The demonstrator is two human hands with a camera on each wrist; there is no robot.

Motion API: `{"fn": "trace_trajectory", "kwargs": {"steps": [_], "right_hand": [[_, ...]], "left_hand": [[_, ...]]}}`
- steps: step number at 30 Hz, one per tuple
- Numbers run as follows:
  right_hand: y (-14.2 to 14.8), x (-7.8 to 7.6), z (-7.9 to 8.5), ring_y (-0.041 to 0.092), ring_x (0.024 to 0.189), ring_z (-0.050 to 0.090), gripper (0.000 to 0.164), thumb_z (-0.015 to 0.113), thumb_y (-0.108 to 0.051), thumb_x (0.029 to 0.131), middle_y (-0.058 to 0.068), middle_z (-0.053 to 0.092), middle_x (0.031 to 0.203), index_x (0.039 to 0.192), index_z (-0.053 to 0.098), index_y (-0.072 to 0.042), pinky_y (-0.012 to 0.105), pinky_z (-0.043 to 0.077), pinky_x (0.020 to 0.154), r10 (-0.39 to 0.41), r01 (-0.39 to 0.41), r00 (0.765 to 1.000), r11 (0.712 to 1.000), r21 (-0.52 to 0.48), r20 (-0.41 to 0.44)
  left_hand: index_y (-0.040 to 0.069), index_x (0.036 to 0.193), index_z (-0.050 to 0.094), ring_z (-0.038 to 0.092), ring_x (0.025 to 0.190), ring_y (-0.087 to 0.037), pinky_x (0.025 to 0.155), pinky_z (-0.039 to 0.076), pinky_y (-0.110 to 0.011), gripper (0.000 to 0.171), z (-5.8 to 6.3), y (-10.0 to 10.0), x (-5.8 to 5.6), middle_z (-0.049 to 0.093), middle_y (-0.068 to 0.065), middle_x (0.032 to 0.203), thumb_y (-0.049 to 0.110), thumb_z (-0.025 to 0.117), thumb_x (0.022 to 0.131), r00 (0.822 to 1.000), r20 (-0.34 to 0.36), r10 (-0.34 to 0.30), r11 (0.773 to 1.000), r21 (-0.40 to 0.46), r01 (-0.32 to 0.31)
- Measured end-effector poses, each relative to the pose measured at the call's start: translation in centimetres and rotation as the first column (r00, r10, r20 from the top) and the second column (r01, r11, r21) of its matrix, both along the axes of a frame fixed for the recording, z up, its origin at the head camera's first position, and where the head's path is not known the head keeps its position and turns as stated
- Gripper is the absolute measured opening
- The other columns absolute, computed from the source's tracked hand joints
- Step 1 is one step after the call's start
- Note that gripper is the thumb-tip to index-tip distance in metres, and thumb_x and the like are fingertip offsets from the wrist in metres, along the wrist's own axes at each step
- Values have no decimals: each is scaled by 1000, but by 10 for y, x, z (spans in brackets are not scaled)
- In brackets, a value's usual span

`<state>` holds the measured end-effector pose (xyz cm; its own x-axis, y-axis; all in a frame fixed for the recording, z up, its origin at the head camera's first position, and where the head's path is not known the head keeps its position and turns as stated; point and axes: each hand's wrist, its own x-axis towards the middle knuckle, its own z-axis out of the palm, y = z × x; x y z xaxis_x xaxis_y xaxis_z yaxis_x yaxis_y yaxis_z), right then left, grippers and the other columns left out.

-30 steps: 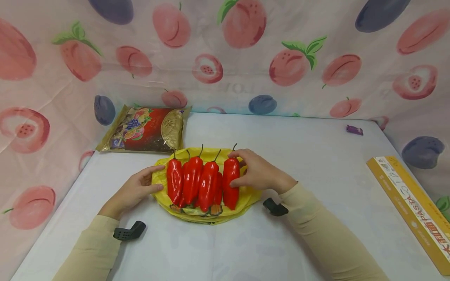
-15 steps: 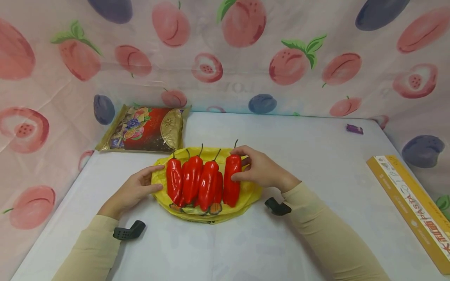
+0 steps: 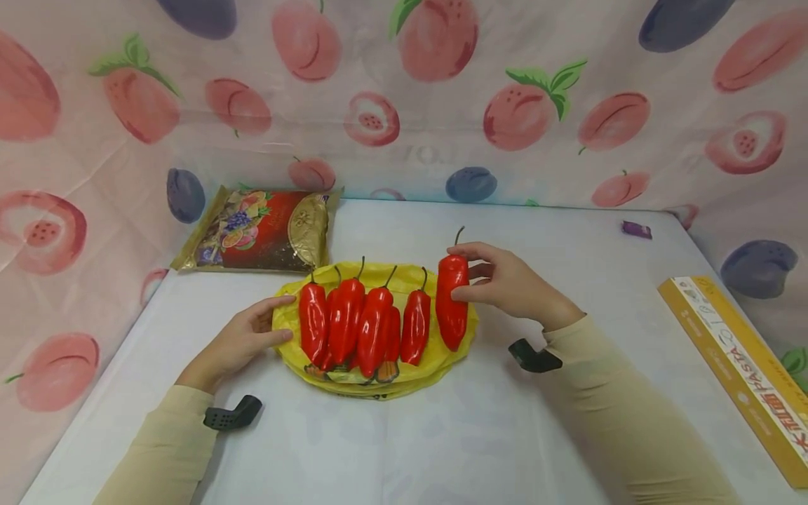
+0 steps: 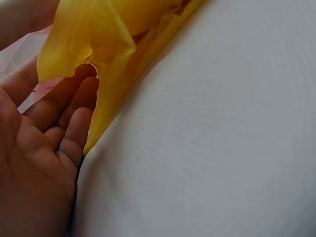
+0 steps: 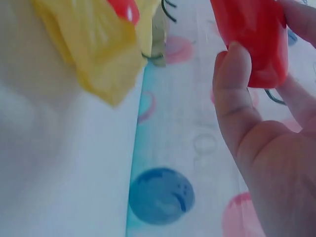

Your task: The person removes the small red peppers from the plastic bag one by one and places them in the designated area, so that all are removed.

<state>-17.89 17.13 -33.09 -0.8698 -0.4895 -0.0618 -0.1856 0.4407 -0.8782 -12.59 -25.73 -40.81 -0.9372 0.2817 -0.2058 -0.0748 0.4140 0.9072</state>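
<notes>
My right hand (image 3: 505,282) pinches a red pepper (image 3: 452,303) between thumb and fingers, stem up, over the right edge of a crumpled yellow plastic bag (image 3: 344,391). In the right wrist view, the thumb presses this pepper (image 5: 256,39) from one side while the fingers back it from the other. Several more glossy red peppers (image 3: 374,330) lie side by side on the bag, stems pointing away. At the bag's left edge rests my left hand (image 3: 236,344), its thumb and index fingertips at the yellow plastic. The left wrist view shows its relaxed fingers (image 4: 76,131) under the bag's edge (image 4: 106,103).
A gold and red printed packet (image 3: 259,231) lies at the back left of the white table (image 3: 555,421). A long pasta box (image 3: 732,372) lies along the right side. One small purple wrapped piece (image 3: 636,229) is at the back right. Fruit-printed cloth (image 3: 435,105) rises behind.
My right hand has lifted one pepper and moved it right and away, uncovering another pepper that stays on the bag. The left hand has not moved.
</notes>
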Motion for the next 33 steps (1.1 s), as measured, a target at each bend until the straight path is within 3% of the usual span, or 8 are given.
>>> {"fn": "trace_trajectory", "kwargs": {"steps": [4,8,13,20,33], "right_hand": [[17,1,5,33,115,58,63,79,-21,87,11,56,134,143,53,-12,43,58,84,-33,34,999,997,63,-5],[36,3,8,34,119,56,63,77,-23,88,10,55,137,145,52,-15,45,58,85,-77,77,997,992,101,-2],[60,6,10,36,120,54,62,75,-19,90,13,53,137,147,50,-13,44,58,83,-123,123,992,987,101,-1],[85,12,7,38,122,51,64,73,-19,92,15,51,139,149,46,-12,42,59,80,-153,153,988,983,103,-2],[129,20,-6,45,126,45,64,66,-18,96,22,44,143,154,38,-12,53,56,85,-239,230,971,950,212,20]], "left_hand": [[1,151,39,36,140,-43,108,39,-44,66,0,0,0,30,-24,158,18,69,95,1000,-1,1,1000,1,-1],[2,151,39,36,140,-43,110,35,-53,66,1,2,0,30,-24,158,19,69,95,1000,7,2,1000,0,-2],[3,152,39,37,139,-42,109,37,-50,67,0,3,-1,30,-23,158,19,69,95,1000,16,3,1000,4,-4],[4,151,40,28,145,-41,111,32,-52,65,-1,0,1,26,-21,160,20,70,95,1000,11,13,1000,-5,-13],[2,152,37,28,145,-40,100,41,-18,68,-1,0,1,26,-22,160,16,69,95,999,32,28,1000,7,-29]]}}
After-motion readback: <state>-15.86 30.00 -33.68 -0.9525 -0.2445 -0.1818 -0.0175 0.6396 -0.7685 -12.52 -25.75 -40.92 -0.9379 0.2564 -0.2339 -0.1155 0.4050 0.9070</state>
